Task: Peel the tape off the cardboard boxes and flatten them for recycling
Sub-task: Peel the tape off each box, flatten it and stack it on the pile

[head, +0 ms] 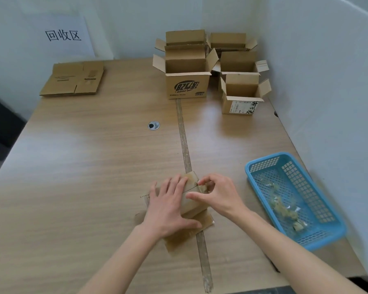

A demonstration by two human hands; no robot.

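Box in hand: small cardboard box (191, 205), already pressed low, lying on the counter (94, 166) at 6 o'clock of the view, over the strip seam that runs along the counter's middle
Left grip: left hand (168, 206) released, fingers straight and spread, palm pressing the box down against the counter
Right grip: right hand (216, 194) grasping; thumb and forefinger pinch something at the box's 1 o'clock corner, judged to be a tape end (202, 184), though the tape itself is too clear and small to make out fully
Step judged: tape removal on this box under way; flattening of it looks mostly done
Done pile: flattened cardboard (72, 78) lying at 10 o'clock, below a paper sign (64, 35) on the wall; number of sheets in it cannot be told
Tape bin: blue basket (325, 236) at 3 o'clock, just beside the right forearm, holding crumpled clear tape scraps (285, 209), so some boxes have been stripped already
Left to do: cluster of upright boxes with flaps open at 12 to 1 o'clock; nearest are a printed box (187, 87) and a labelled box (241, 102), with several more stacked behind, exact count unclear
Progress judged: early to middle; the standing boxes appear to outnumber the finished ones
Other: round cable grommet (153, 125) in the counter, near centre
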